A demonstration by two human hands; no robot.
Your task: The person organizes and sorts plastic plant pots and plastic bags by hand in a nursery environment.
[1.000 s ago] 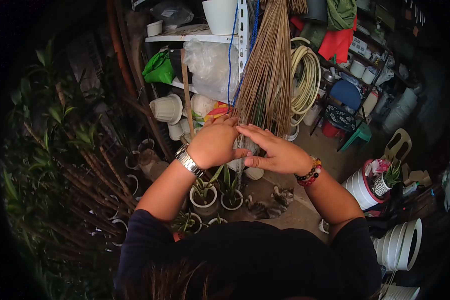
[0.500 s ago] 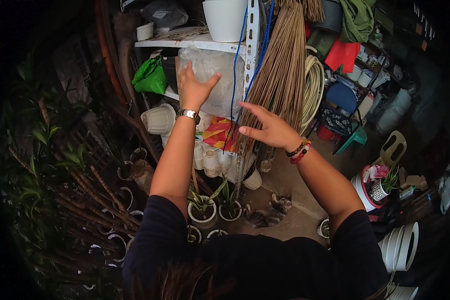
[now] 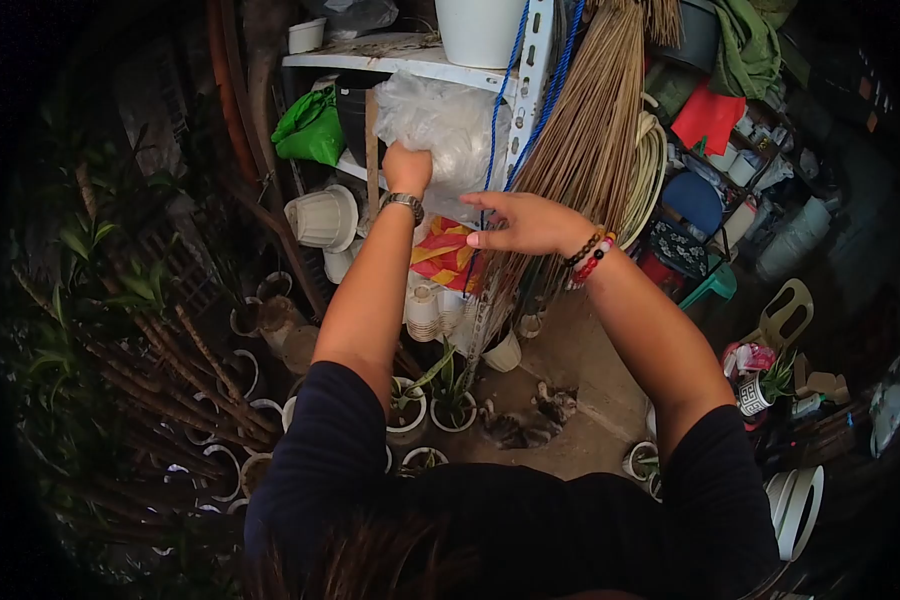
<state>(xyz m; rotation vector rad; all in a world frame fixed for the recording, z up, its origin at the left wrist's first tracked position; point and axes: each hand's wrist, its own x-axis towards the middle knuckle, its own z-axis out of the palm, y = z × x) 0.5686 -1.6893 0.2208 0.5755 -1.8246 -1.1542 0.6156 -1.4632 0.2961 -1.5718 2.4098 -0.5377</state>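
My left hand (image 3: 408,167), with a metal watch on its wrist, is closed on the lower left part of a clear plastic bag (image 3: 448,125) below the upper shelf (image 3: 390,58). My right hand (image 3: 530,223), with beaded bracelets, is open beside the blue rope (image 3: 497,120) and the stick broom (image 3: 590,110), its thumb and fingers apart and pointing left. A red and yellow bag (image 3: 442,257) lies under the plastic bag. Left of the plastic bag are a dark pot (image 3: 352,118) and a bright green bag (image 3: 311,127).
A cat (image 3: 532,420) lies on the floor near potted plants (image 3: 453,411). Dense leafy plants (image 3: 95,250) fill the left side. White pots (image 3: 322,218) stand below the shelf. At the right are a green stool (image 3: 712,283) and a beige chair (image 3: 785,315).
My left hand has closed on the plastic bag, which is more crumpled at its left side. My right hand has moved up slightly, still open. The view has shifted a little.
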